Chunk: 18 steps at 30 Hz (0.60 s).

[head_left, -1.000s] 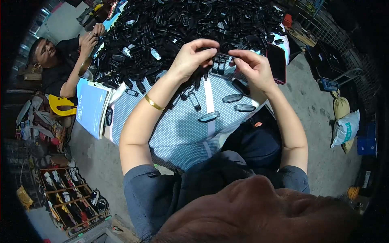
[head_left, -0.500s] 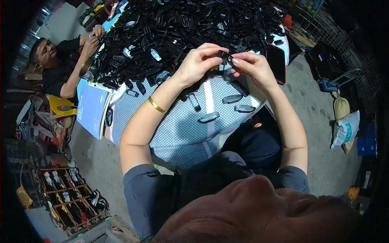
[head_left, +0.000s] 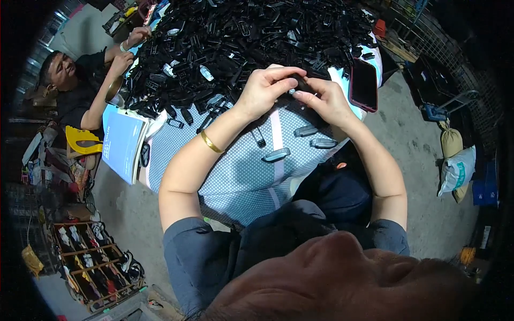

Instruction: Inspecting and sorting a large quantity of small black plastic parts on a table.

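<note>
Above the near edge of a large heap of black plastic parts (head_left: 235, 43), my left hand (head_left: 262, 91) and my right hand (head_left: 329, 101) meet fingertip to fingertip. Both are closed on a small black plastic part (head_left: 301, 84), which the fingers mostly cover. A tiny pale spot shows by the right thumb; what it is I cannot make out. On the patterned cloth (head_left: 235, 176) below my hands lie a few loose oblong black parts: one with a grey face (head_left: 276, 155), another to its right (head_left: 323, 143), and one just above (head_left: 307, 130).
A dark phone-like slab with a red edge (head_left: 363, 85) rests right of my hands. At the left are a blue book (head_left: 123, 144), a metal cup (head_left: 114, 92) and a yellow plastic piece (head_left: 83, 140). Across the left corner, another person's hands (head_left: 122, 64) work at the heap's edge.
My right hand has turned inward and its fingers now cover more of the black part. My left hand has shifted slightly right. The other person's hands have moved apart.
</note>
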Motion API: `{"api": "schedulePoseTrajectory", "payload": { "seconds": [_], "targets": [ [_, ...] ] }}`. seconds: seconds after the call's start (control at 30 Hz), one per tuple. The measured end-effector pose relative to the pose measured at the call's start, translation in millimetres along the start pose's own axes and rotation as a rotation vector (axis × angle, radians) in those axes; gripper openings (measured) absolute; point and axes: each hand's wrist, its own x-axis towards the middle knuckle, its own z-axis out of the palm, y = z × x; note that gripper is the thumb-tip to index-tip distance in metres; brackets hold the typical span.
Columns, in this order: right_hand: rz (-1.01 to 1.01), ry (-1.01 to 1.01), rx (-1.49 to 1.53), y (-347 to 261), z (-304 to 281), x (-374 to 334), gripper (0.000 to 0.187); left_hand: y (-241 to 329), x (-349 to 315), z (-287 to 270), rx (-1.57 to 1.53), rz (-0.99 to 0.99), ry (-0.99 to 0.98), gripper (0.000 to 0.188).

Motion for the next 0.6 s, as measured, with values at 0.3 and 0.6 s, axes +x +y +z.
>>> {"api": "schedulePoseTrajectory", "payload": {
  "seconds": [0.3, 0.6],
  "targets": [
    [-0.034, 0.146, -0.111, 7, 19, -8, 0.018, -7, -3, -2, -0.038, -0.097, -0.03, 0.022],
    [-0.041, 0.103, 0.109, 1, 16, -8, 0.015, 3, -1, 11, -0.024, 0.089, -0.005, 0.032]
  ]
}}
